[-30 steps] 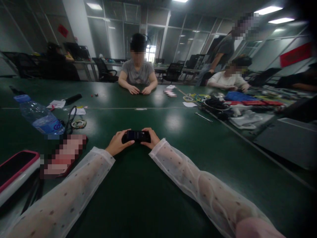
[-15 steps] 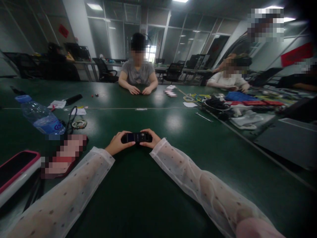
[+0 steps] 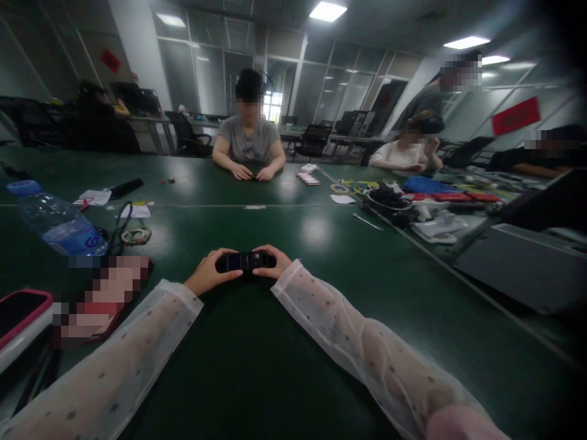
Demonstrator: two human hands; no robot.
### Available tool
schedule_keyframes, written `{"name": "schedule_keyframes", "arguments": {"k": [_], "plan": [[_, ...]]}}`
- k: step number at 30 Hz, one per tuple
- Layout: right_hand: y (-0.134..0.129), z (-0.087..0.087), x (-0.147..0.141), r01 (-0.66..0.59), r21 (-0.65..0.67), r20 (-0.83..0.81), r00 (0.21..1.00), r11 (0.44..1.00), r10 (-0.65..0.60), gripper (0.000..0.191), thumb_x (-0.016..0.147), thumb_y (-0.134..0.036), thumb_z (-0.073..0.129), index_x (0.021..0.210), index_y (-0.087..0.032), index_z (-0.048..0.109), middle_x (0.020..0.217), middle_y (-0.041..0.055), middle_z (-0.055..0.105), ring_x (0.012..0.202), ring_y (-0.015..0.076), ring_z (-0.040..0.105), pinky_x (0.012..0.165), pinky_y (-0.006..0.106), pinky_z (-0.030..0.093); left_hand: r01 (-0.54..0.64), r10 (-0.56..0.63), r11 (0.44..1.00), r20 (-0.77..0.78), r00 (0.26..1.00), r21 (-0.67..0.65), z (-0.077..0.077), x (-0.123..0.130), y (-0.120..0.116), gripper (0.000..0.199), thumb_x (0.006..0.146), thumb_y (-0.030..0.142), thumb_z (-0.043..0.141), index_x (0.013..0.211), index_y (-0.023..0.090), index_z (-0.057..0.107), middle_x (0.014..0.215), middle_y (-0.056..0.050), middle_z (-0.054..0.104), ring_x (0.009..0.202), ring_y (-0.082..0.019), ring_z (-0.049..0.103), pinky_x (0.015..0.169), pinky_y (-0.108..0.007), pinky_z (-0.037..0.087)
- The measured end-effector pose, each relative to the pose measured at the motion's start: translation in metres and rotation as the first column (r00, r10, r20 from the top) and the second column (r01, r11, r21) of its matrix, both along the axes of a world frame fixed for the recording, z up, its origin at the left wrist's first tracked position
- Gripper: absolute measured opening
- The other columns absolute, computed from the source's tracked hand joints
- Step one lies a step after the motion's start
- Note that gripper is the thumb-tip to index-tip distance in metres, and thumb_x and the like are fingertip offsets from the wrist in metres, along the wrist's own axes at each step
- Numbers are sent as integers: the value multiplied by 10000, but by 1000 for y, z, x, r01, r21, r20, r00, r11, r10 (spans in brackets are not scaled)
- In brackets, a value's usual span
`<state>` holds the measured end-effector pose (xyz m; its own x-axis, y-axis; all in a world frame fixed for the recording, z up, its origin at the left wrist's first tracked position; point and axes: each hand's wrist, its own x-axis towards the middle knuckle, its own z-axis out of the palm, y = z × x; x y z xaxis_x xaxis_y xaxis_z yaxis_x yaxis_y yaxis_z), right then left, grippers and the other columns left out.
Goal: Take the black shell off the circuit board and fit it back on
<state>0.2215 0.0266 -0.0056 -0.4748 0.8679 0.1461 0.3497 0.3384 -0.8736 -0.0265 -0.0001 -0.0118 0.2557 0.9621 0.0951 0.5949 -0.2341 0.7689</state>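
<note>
A small black device with a little dark screen and a panel of small markings [image 3: 243,261] lies level between my two hands, at or just above the green table [image 3: 257,360]. My left hand [image 3: 207,270] grips its left end, the thumb along the near edge and the fingers behind. Its right end is in my right hand [image 3: 278,263], held the same way. Whether the device touches the table I cannot tell. Sheer white dotted sleeves cover both forearms.
To the left are a water bottle [image 3: 59,226], a red-edged phone [image 3: 107,296], a pink-rimmed phone [image 3: 21,315] and a bracelet [image 3: 136,236]. A wrench [image 3: 367,222], cables and a grey laptop [image 3: 527,266] are on the right. A person [image 3: 249,137] sits opposite.
My view has shifted a little, so the table's things sit further left. Both hands keep their hold on the black device. A person at the far right has raised a hand to the head.
</note>
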Motion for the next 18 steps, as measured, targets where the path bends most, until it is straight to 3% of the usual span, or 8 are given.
{"name": "schedule_keyframes", "arguments": {"k": [7,18], "plan": [[-4,5,-1,11,-24,-35,999,1000,-12,590,559,-418,818,1077,-256,587,1041,46,612,1024,245,584,948,518,411,49,-49,999,74,996,3,4,2,-2,584,676,492,714,1176,263,519,1180,-72,584,1062,-264,582,899,-463,471],[7,-8,-1,10,-39,-60,998,999,-12,609,554,-399,817,1088,-234,575,1040,51,607,991,239,591,916,510,435,80,-80,997,163,983,8,3,0,-1,603,668,424,744,1202,258,519,1231,-85,571,1118,-272,564,945,-483,451]]}}
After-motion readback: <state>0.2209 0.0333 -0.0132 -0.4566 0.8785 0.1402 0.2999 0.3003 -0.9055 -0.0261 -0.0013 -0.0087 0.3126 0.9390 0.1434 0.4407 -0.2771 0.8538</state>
